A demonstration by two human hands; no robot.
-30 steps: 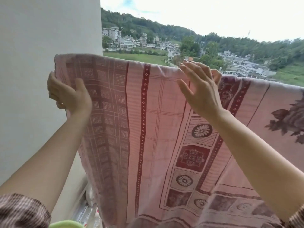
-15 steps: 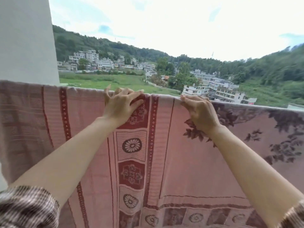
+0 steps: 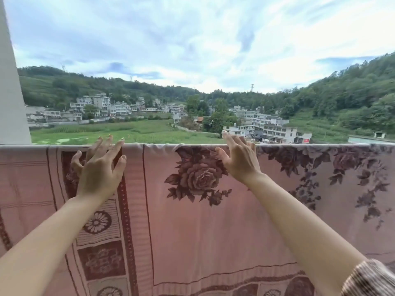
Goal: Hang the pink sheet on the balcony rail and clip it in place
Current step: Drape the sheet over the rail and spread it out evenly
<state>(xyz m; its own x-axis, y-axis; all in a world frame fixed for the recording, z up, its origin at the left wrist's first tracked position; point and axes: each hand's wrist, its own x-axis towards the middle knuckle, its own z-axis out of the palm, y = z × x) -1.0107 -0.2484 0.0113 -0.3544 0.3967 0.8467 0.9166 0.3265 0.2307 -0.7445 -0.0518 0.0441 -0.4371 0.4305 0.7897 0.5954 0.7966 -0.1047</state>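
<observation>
- Standing at the far left, beyond the left hand's little finger, a plain white wall pillar (image 3: 10, 92) rises above the cloth.
- The left hand (image 3: 98, 174) lies flat on the pink woven sheet with dark red borders and flower prints (image 3: 203, 231). Its fingers are straight and spread, the tips reaching the top fold, and it pinches nothing.
- Between the two hands, the sheet hangs draped over the balcony rail (hidden under the fold). A large dark rose print (image 3: 198, 176) sits just below that fold.
- The right hand (image 3: 239, 161) rests on the sheet with its fingers straight and close together. The tips pass over the fold, the thumb points towards the rose, and no cloth is gripped.
- Down the right forearm from that hand, a brown-and-white striped fabric sleeve (image 3: 369, 280) shows at the lower right corner.
</observation>
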